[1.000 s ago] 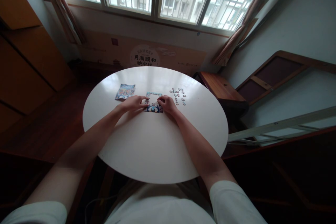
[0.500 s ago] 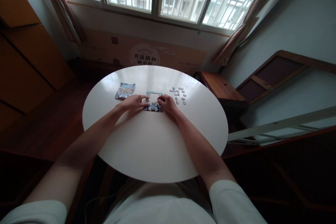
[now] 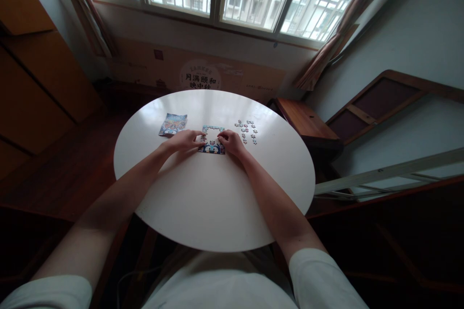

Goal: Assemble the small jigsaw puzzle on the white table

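A jigsaw puzzle lies partly joined on the white round table, its border and lower part filled around a pale gap. At its left edge rests my left hand, with thumb and fingers apart and nothing visible between them. My right hand is over the puzzle's right side, its thumb and fingertips pinched on what looks like a small puzzle piece, mostly hidden by the fingers. Several loose puzzle pieces are spread on the table to the right of that hand.
A colourful printed sheet or packet lies on the table to the left of the puzzle. Past the table's right edge stands a wooden stool or low cabinet. Barred windows and curtains are behind.
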The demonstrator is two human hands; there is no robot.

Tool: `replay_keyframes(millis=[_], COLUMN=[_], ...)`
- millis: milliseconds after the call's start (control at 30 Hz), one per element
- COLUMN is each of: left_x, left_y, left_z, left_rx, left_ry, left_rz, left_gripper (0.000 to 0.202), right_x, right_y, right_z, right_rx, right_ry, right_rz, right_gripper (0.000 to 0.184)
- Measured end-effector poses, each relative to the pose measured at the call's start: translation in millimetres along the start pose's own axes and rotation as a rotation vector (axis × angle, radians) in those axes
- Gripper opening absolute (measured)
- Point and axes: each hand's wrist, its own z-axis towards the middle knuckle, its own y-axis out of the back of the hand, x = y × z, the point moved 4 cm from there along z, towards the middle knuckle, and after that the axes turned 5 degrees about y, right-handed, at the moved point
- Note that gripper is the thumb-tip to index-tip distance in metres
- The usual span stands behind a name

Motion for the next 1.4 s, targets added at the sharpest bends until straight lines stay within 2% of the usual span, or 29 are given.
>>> replay_keyframes(millis=[1400], left_x=[-0.7], left_y=[0.4], left_z=[-0.8], left_rx=[0.002], left_ry=[-0.003], left_rz=[0.006], left_gripper=[0.061], right_x=[-0.3], right_y=[-0.5], right_z=[0.1], right_rx=[-0.006], right_ry=[0.004], right_rz=[-0.010], right_gripper=[0.017])
